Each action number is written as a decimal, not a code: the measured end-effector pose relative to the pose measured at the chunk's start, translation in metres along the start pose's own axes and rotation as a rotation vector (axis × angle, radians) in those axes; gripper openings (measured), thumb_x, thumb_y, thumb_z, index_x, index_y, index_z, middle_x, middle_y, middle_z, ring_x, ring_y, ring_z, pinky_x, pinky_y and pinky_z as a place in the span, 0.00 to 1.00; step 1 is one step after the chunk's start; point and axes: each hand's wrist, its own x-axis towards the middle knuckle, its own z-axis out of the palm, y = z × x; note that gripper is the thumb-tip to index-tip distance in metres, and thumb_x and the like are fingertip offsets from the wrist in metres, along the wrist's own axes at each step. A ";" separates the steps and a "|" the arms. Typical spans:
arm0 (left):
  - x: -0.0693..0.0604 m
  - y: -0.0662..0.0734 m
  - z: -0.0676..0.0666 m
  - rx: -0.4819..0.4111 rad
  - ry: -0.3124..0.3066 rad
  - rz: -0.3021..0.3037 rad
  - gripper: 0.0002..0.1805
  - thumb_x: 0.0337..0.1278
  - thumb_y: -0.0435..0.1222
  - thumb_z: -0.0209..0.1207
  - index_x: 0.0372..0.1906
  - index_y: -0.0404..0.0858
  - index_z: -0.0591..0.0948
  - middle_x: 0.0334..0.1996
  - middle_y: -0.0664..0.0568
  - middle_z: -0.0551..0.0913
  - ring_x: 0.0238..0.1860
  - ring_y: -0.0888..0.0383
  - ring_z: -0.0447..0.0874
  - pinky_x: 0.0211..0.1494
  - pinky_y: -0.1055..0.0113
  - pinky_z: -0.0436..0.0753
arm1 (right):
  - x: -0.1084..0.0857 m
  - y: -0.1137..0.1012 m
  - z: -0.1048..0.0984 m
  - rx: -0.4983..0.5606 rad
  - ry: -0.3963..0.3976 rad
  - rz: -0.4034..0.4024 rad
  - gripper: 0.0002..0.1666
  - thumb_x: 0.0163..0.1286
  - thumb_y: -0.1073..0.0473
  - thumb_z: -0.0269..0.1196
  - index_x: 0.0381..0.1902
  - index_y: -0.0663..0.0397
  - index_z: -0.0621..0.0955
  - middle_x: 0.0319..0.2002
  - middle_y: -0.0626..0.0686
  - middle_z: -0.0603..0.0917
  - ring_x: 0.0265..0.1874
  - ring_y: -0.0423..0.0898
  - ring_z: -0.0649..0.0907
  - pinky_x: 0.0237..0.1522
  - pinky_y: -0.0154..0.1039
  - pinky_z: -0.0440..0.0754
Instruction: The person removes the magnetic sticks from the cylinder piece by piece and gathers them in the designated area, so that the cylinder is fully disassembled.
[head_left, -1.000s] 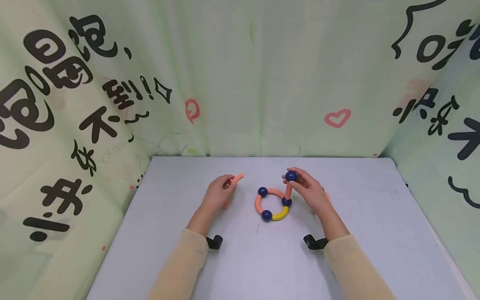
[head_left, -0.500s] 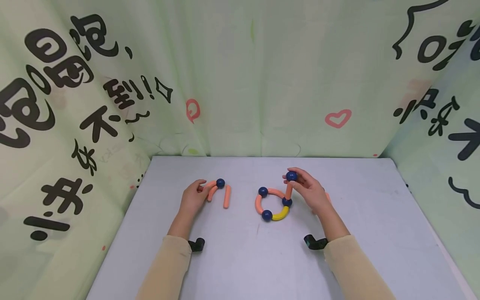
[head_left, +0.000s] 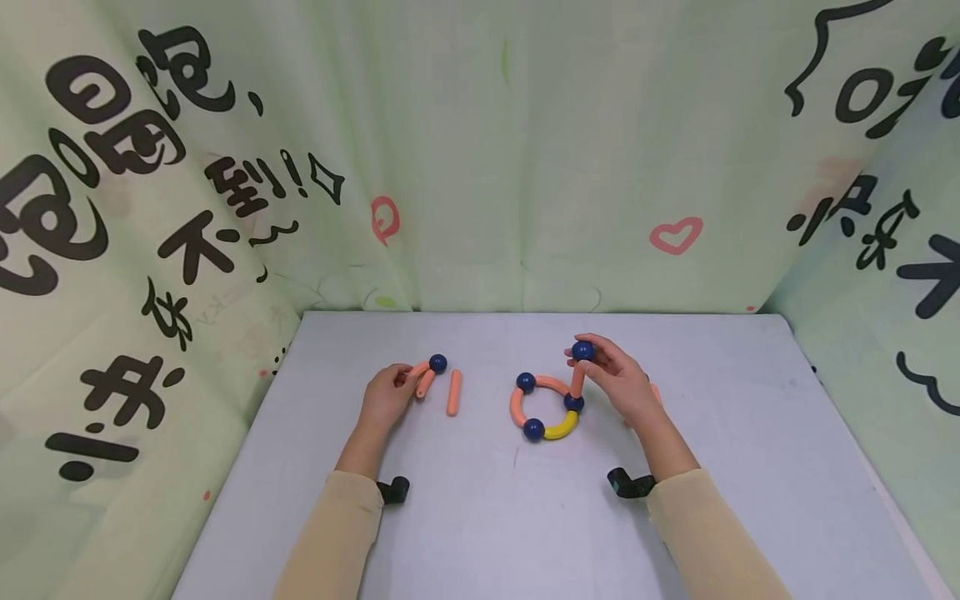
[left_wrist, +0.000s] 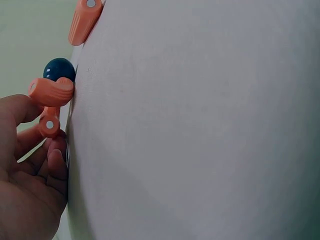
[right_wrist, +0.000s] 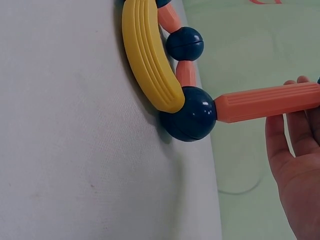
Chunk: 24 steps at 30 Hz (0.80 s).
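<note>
My left hand (head_left: 386,400) pinches a curved orange magnetic rod (left_wrist: 52,92), which joins a blue ball (head_left: 438,363). A second orange rod (head_left: 425,384) hangs from that ball. To their right lies a separate straight orange rod (head_left: 453,392). My right hand (head_left: 618,379) grips a blue ball (head_left: 582,351) atop a standing straight orange rod (right_wrist: 267,102). That rod's lower end meets another blue ball (right_wrist: 190,115) in a ring on the table. The ring has blue balls, curved orange rods (head_left: 517,409) and one curved yellow rod (right_wrist: 150,55).
An orange piece (head_left: 656,393) shows partly behind my right hand. The white table (head_left: 517,525) runs back to a pale green printed curtain (head_left: 525,167), with more curtain at both sides. A black wrist camera (head_left: 395,490) sits on my left wrist.
My left hand has shifted left from a curved orange rod's former spot to the ball-and-rod piece, now pinching it. That piece has risen or tilted slightly. My right hand stays put.
</note>
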 end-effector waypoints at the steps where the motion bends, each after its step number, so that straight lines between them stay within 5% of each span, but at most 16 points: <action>1: 0.000 0.000 0.000 0.002 0.002 0.004 0.22 0.68 0.45 0.56 0.60 0.37 0.79 0.50 0.43 0.82 0.50 0.48 0.79 0.53 0.54 0.80 | 0.000 0.000 0.000 0.000 0.002 0.002 0.31 0.73 0.44 0.58 0.71 0.37 0.67 0.63 0.53 0.80 0.57 0.39 0.81 0.69 0.54 0.69; 15: 0.001 0.007 -0.006 -0.055 -0.016 -0.068 0.22 0.72 0.47 0.50 0.63 0.40 0.77 0.56 0.43 0.78 0.53 0.47 0.76 0.56 0.53 0.79 | 0.002 0.000 0.001 -0.024 0.000 0.021 0.30 0.72 0.42 0.59 0.70 0.33 0.68 0.64 0.53 0.79 0.59 0.45 0.82 0.69 0.59 0.67; 24: 0.002 0.027 -0.005 -0.066 0.054 0.042 0.18 0.73 0.43 0.51 0.57 0.41 0.81 0.49 0.45 0.79 0.43 0.51 0.75 0.43 0.61 0.77 | 0.001 0.000 0.000 -0.010 0.006 0.020 0.29 0.72 0.44 0.59 0.69 0.33 0.69 0.63 0.53 0.80 0.58 0.42 0.82 0.69 0.56 0.68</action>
